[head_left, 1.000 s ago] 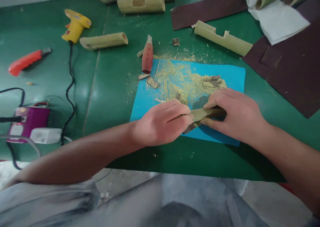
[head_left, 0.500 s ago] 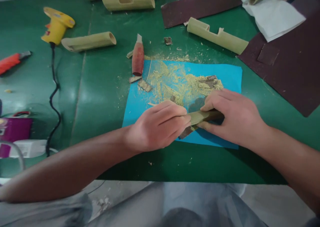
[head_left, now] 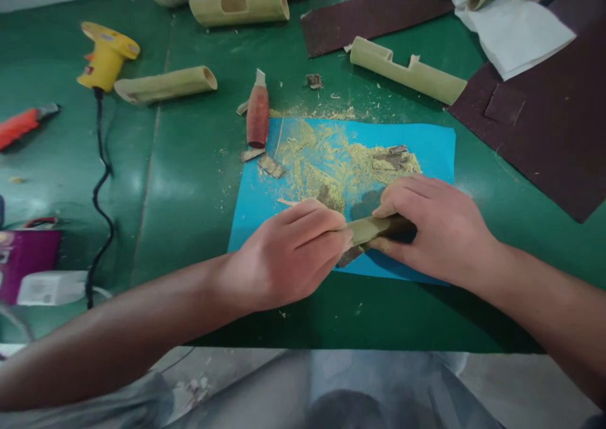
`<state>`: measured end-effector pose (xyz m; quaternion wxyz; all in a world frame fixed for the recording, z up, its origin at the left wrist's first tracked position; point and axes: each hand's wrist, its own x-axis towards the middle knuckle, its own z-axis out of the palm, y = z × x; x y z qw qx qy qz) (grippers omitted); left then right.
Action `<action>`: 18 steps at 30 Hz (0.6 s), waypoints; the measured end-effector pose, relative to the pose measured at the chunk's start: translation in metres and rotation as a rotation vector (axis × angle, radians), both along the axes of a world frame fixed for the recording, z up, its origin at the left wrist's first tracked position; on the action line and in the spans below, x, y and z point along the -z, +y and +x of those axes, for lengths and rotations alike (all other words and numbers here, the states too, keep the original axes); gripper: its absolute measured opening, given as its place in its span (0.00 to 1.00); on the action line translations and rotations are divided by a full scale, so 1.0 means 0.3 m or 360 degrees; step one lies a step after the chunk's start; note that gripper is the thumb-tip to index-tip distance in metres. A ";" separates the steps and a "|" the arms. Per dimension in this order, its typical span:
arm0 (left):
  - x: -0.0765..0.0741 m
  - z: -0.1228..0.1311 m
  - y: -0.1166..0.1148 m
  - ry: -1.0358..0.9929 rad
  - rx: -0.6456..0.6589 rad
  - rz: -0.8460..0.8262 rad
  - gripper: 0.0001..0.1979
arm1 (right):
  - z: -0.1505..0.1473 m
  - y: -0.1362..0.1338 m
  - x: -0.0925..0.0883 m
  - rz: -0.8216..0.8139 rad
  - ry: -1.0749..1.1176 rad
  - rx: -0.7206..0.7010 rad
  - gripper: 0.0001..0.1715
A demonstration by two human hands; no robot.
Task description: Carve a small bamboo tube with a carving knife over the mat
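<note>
My left hand is closed around the left end of a pale green bamboo piece. At its other end, the fingers and thumb of my right hand grip the same piece. Just under the bamboo a dark brown strip shows in part; most of it is hidden, and I cannot tell what it is. All this is over a blue sheet strewn with yellowish bamboo dust. Small dark scraps lie beyond my right hand.
A red-handled knife lies at the sheet's upper left corner. Cut bamboo tubes and a notched tube lie farther back. On the left are a yellow corded tool and an orange cutter. Brown sheets cover the right.
Both hands have shifted slightly left and nearer to me with the bamboo piece between them. The whole view has moved a little too. Both grips look the same.
</note>
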<state>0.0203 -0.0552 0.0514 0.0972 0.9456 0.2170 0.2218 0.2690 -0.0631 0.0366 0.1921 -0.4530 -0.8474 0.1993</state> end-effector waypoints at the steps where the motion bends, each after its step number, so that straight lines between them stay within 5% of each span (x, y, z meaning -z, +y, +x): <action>1: 0.000 0.000 0.001 0.0004 -0.0004 0.0004 0.10 | -0.001 0.000 -0.001 -0.0003 -0.0005 0.0001 0.10; 18: 0.000 -0.002 0.006 -0.0088 -0.0058 -0.0238 0.10 | -0.002 0.004 -0.004 -0.0008 -0.0002 0.0025 0.10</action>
